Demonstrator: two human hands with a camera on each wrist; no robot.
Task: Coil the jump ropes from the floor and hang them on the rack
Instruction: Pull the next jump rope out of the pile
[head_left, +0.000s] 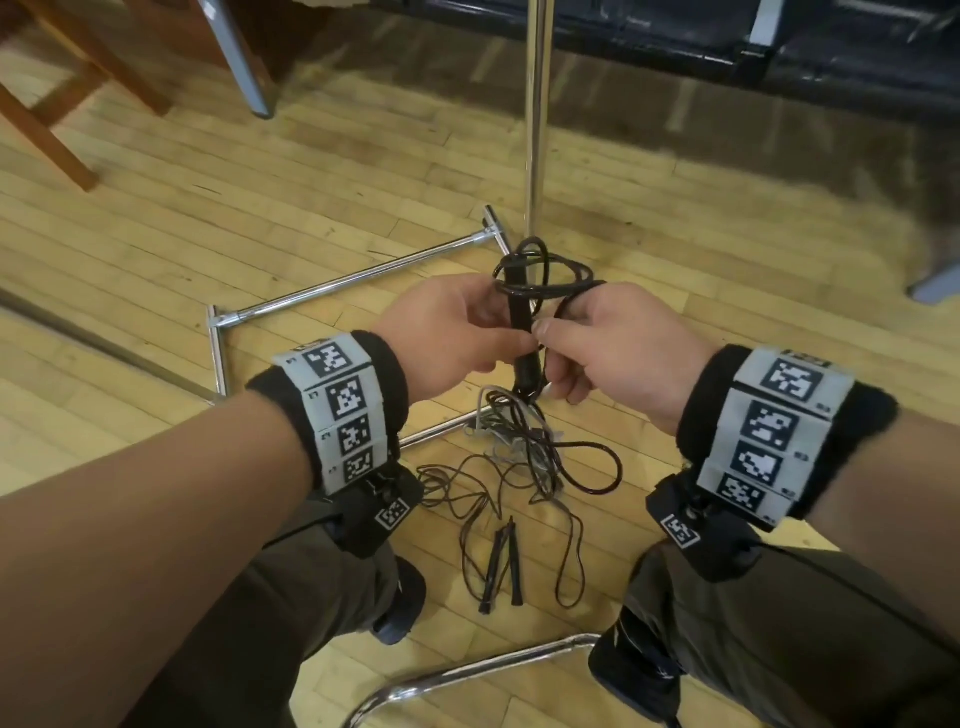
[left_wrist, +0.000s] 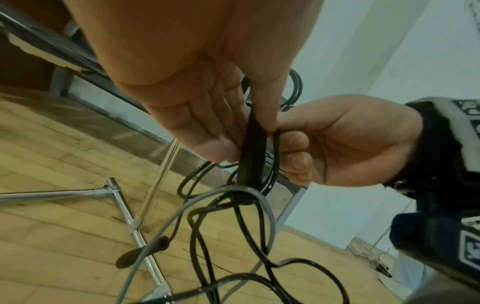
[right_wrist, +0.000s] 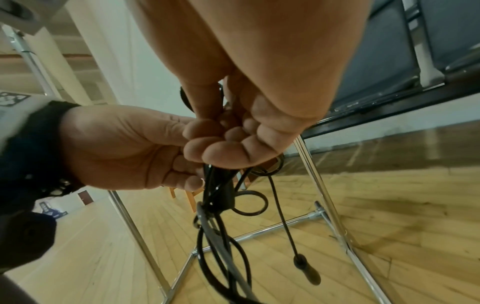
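Observation:
A black jump rope with a black handle (head_left: 522, 322) is held upright between both hands, above the floor. My left hand (head_left: 480, 325) pinches the handle (left_wrist: 253, 144) between thumb and fingers. My right hand (head_left: 558, 338) curls its fingers round the cord loops (head_left: 543, 270) beside the handle. The rope's other handle (right_wrist: 307, 271) dangles on its cord. More rope hangs down in loops (left_wrist: 233, 236), with a grey cord (left_wrist: 182, 209) caught among them. A second brown rope (head_left: 519, 483) lies tangled on the floor, its two handles (head_left: 504, 561) side by side.
The chrome rack stands just ahead, its upright pole (head_left: 537, 130) rising from base bars (head_left: 353, 275) on the wood floor. A wooden chair (head_left: 62, 114) is at the far left, a dark bench (head_left: 727, 36) behind. A curved chrome tube (head_left: 467, 670) lies between my feet.

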